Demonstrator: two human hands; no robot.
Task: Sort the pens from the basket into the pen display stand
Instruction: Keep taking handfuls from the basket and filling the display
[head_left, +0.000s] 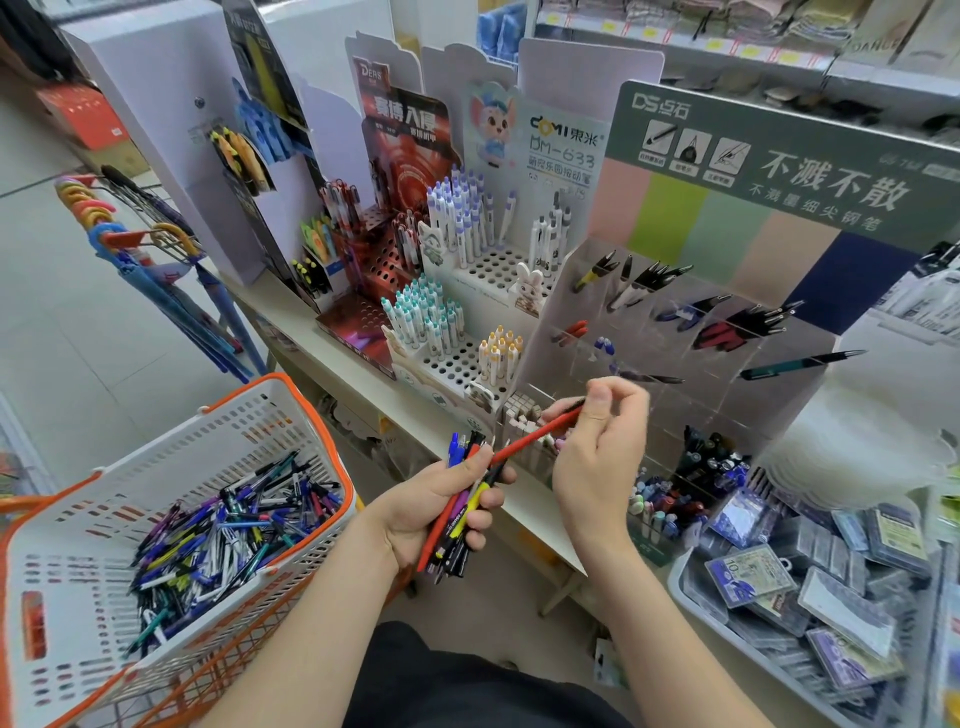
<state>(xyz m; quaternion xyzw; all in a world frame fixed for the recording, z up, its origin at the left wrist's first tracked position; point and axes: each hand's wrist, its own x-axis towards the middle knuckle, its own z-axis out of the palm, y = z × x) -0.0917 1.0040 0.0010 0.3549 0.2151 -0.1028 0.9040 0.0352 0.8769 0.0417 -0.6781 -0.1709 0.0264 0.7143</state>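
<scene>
Left hand (441, 501) sits just below centre, fingers and thumb wrapped tight round a bundle of pens (460, 519): blue, black, red and yellow barrels fanning out above and below the fist. Right hand (597, 457) is just beside it at 3 o'clock, thumb and fingertips pinching the top end of a red pen (535, 434). That pen slants down toward 8 o'clock, and its lower end meets the bundle right at the left thumb. Whether it is clear of the bundle, I cannot tell. Over at 8 o'clock in the view is the basket (182, 452), white slotted walls with an orange rim, with a thick heap of loose pens (228, 540) in its bottom, lying every which way. Up at 2 o'clock stands the clear pen display stand (566, 291) under a green header card (779, 171). Its tilted compartments hold a few dark, red and blue pens, tips pointing up to the right. At 12 o'clock a white perforated stand (467, 270) carries upright rows of white pens with purple, teal and orange caps. The stands rest on a pale tabletop (524, 512) running from 10 o'clock down to centre. At 4 o'clock a grey bin (691, 597) is packed with clear plastic cases.
</scene>
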